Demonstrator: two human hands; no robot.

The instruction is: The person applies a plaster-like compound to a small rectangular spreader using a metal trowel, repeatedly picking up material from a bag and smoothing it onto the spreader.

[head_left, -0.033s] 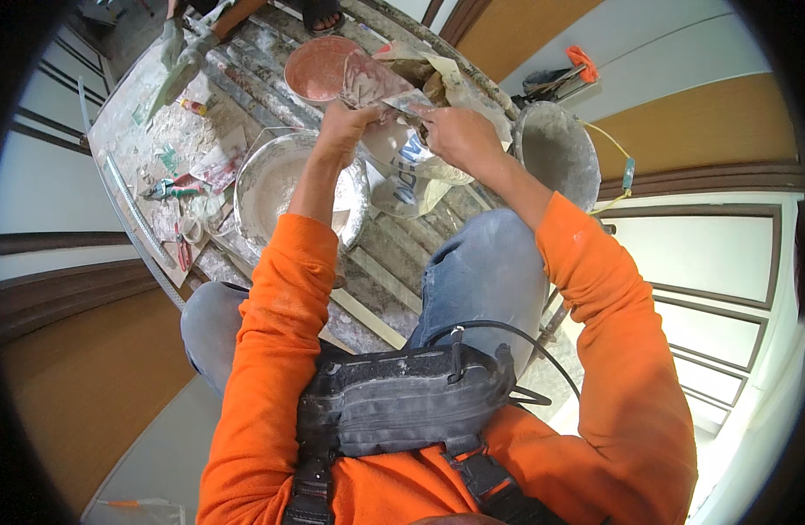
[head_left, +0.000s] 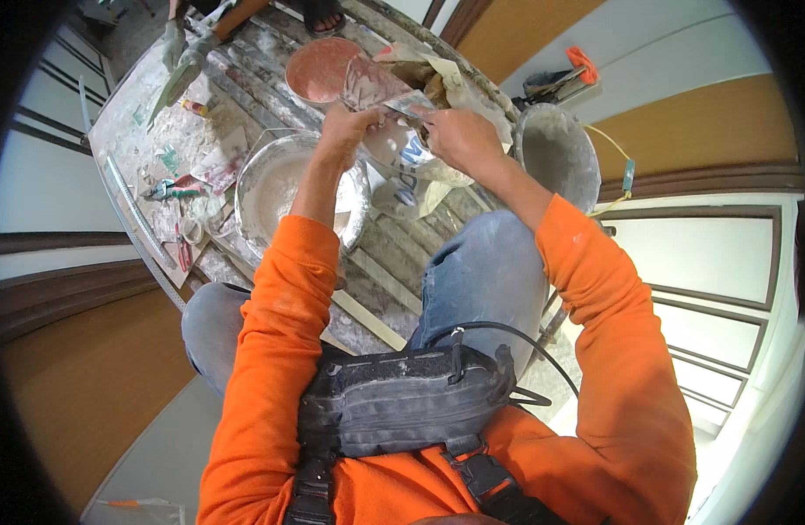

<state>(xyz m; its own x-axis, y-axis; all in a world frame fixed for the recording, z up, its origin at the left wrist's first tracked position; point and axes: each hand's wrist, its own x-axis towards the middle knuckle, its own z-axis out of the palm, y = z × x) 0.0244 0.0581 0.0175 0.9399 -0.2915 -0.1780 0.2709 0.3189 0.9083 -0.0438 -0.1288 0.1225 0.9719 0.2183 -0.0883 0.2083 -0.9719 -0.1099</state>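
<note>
One bare left hand (head_left: 341,133) is closed around the near end of a pinkish, plaster-smeared, tapering piece (head_left: 372,85) whose exact kind is hard to tell. The bare right hand (head_left: 465,140) grasps a flat, grey metal blade (head_left: 409,103); its handle is hidden by the fingers, and the blade slants left toward the smeared piece, though whether they touch is unclear. Both sit above a crumpled white plastic sack (head_left: 409,162) with blue print.

Just beyond the left hand stands a round, pinkish-red tub (head_left: 318,70), partly overlapped by the smeared piece. Under the left forearm is a round, plaster-crusted white bucket (head_left: 358,199); to the right of the right hand, a deep grey bucket (head_left: 551,153). These rest on a slatted, plaster-spattered platform (head_left: 394,234).

Farther left lie red-and-teal-handled pliers (head_left: 173,189) and, near the edge, a ribbed silvery tube (head_left: 138,213). At the top left, a co-worker's pale-gloved hand (head_left: 192,63) reaches in; at the top, a sandalled foot (head_left: 325,22) shows.
</note>
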